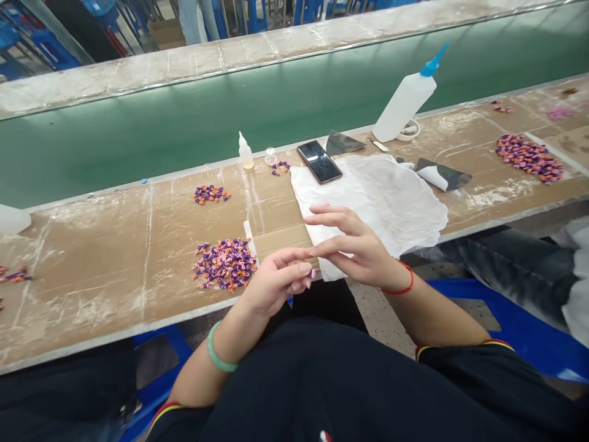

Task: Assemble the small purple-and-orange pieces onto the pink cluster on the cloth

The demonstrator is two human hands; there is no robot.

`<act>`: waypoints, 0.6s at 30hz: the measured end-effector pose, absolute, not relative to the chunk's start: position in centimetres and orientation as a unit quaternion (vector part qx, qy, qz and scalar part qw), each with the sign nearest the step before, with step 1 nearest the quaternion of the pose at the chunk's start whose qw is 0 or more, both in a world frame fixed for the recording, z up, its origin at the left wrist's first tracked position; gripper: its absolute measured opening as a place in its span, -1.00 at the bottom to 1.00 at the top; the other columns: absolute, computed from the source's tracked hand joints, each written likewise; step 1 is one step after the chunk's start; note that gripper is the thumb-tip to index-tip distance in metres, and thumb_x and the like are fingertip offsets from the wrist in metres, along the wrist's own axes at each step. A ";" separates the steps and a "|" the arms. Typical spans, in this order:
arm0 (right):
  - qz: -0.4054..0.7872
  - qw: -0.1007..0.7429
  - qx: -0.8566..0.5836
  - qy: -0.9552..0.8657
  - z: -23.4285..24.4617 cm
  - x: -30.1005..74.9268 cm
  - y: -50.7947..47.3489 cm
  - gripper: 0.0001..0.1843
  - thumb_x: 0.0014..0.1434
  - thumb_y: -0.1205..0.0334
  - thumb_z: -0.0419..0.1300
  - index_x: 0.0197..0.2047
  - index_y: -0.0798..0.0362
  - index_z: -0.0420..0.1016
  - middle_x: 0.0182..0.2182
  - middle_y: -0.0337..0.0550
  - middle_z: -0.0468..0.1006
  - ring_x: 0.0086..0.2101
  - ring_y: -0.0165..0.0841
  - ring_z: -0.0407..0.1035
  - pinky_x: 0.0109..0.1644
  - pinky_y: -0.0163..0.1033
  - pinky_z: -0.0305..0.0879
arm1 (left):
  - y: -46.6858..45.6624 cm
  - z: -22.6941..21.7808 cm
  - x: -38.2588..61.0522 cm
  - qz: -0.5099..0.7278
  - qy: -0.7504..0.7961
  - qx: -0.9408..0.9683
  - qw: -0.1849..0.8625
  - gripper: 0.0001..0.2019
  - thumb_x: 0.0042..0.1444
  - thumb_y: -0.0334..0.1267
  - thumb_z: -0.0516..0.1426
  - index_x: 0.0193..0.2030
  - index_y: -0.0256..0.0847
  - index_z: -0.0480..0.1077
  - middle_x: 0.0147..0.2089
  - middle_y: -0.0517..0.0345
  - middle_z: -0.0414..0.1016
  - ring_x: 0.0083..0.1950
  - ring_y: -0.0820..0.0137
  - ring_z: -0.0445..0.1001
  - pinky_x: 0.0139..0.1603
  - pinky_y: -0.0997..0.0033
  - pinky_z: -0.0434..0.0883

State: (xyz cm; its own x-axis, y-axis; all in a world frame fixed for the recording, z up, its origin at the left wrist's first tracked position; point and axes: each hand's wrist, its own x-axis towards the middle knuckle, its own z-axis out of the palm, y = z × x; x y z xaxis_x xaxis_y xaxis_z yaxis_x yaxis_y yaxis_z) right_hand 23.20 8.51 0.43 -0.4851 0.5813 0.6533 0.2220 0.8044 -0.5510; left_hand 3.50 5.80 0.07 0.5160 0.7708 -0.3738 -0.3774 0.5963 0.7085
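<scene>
My left hand is closed in a pinch at the table's front edge. A small purple and pink piece peeks out from its fingertips, mostly hidden by them. Fingers stretched and apart, my right hand hovers over the white cloth, one fingertip meeting the left hand's fingers. To the left of my left hand lies a heap of small purple, pink and orange pieces, with a thin white stick beside it. A smaller pile of similar pieces sits behind.
Along the back of the table stand a small dropper bottle, a phone, a large white squeeze bottle with a blue nozzle, and a tape roll. Another heap of pieces lies at right. A green strip runs behind.
</scene>
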 end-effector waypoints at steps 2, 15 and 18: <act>0.285 0.474 -0.261 -0.791 0.0 22.7 8.1 -0.80 0.33 0.39 0.16 -0.23 -0.08 0.55 0.14 -0.16 0.48 0.27 -0.13 0.19 0.30 0.09 0.22 | 5.8 0.2 3.7 0.359 0.346 0.268 0.824 -0.66 -0.23 -0.19 0.45 -0.31 -0.29 0.56 -0.56 0.23 0.44 -0.65 0.69 0.17 -0.60 0.61 0.07; 0.669 0.567 -0.350 -0.330 -2.0 18.3 5.7 -0.82 0.03 0.14 0.41 -0.39 -0.02 0.51 0.14 -0.15 0.47 0.15 -0.16 0.29 0.20 -0.04 0.33 | 5.8 0.9 5.2 0.474 0.475 0.572 0.471 -0.87 0.10 -0.26 0.20 -0.40 -0.25 0.52 -0.48 0.16 0.51 -0.46 0.46 0.43 -0.40 0.48 0.36; 0.666 0.557 -0.371 -0.329 -2.4 18.3 5.5 -0.82 0.00 0.14 0.39 -0.37 0.00 0.52 0.10 -0.09 0.48 0.08 -0.18 0.36 0.16 -0.05 0.36 | 5.7 0.5 5.0 0.459 0.488 0.635 0.385 -0.85 0.12 -0.30 0.16 -0.44 -0.22 0.50 -0.51 0.18 0.48 -0.50 0.48 0.37 -0.43 0.47 0.29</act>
